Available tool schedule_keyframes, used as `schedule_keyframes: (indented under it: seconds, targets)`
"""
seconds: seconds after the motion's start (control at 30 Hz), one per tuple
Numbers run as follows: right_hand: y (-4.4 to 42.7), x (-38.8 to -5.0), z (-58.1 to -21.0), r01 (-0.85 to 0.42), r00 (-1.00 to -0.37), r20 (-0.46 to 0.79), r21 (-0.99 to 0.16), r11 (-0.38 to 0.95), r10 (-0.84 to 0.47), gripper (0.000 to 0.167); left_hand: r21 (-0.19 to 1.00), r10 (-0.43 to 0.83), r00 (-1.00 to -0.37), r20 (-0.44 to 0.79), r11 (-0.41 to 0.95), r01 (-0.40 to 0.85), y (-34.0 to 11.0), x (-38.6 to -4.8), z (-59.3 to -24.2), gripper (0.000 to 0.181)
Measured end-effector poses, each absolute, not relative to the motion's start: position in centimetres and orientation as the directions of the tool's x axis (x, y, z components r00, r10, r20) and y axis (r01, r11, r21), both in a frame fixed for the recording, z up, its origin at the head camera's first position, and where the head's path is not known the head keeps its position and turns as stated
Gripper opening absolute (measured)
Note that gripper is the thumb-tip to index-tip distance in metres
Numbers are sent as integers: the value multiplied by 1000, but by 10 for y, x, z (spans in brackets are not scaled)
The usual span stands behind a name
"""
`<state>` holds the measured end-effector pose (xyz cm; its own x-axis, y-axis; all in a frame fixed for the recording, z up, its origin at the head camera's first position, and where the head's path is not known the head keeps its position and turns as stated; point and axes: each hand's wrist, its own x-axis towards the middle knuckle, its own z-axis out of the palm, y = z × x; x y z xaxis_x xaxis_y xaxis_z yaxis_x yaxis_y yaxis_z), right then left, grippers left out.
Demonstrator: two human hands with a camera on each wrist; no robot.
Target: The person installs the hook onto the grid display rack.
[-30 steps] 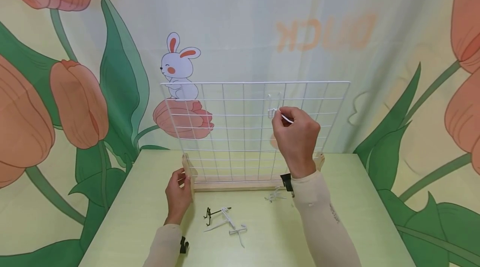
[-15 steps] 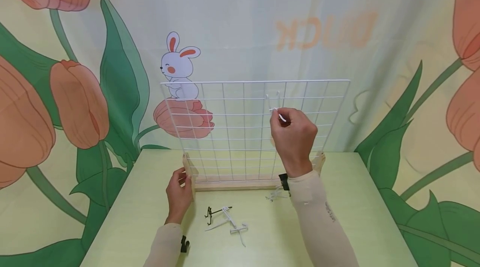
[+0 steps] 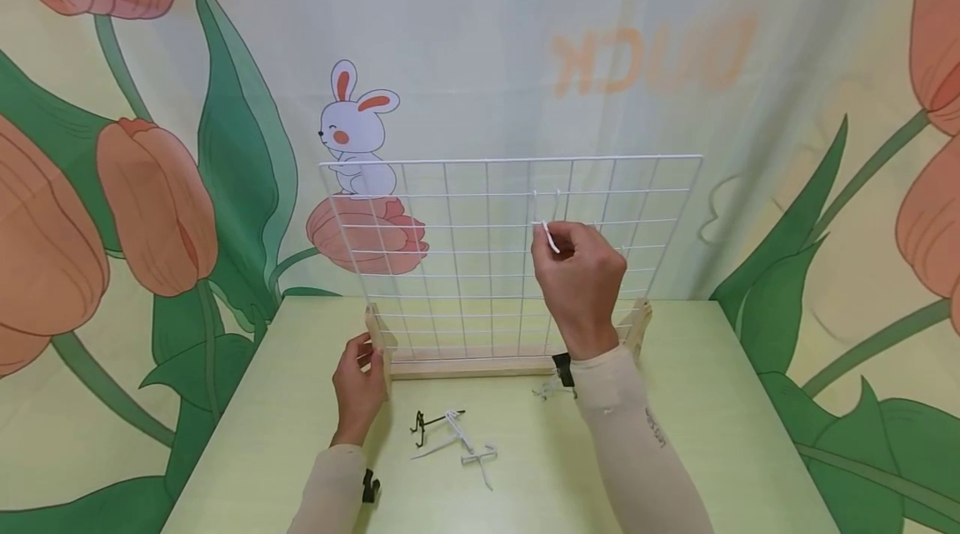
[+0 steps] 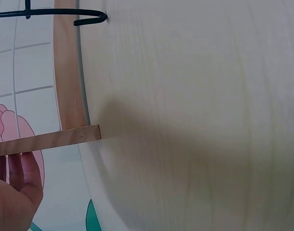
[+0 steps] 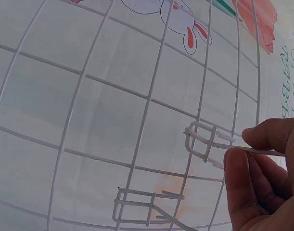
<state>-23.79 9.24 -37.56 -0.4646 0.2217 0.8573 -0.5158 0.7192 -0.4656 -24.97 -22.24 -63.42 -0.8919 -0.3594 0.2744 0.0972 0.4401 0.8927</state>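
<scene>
My right hand (image 3: 577, 280) pinches the prong of a white wire hook (image 5: 202, 139) against the white wire grid (image 3: 465, 251). The two upturned ends of that hook stand near the grid's second wire from the top. A second white hook (image 5: 137, 207) is at the grid beside it in the right wrist view; the hand mostly hides it in the head view. My left hand (image 3: 357, 388) holds the left wooden foot (image 3: 378, 342) of the grid's stand, with several fingers (image 4: 29, 171) against the wood and the thumb hidden in the left wrist view.
On the pale table (image 3: 262, 434) lie a black hook (image 3: 422, 426), white hooks (image 3: 480, 457) in front of the stand, and more white pieces (image 3: 551, 389) near the right forearm. A printed curtain (image 3: 465, 59) hangs behind the grid.
My right hand has shifted slightly left along the grid with the hook, and the prong now points more steeply down. The left hand stays on the wooden foot.
</scene>
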Motion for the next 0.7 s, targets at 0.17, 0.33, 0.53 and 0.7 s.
schedule_keyframes:
  seconds: [0.17,0.33,0.53,0.7]
  targets:
    - [93,-237,-380,-520,-467,855,-471,712,225,18,890,-358,-887,290,441,113,-221,-249,-635,32]
    - [94,-233,-382,-523,-474,855,-465,714,209,19,885,-358,-882,307,449,126,-221,-247,-636,33]
    - [96,-226,-388,-526,-493,840,-496,691,227,18,884,-357,-884,301,451,119,-222,-247,-638,32]
    - [97,-220,-393,-526,-513,824,-522,671,238,19,885,-361,-881,306,450,123,-222,-249,-636,32]
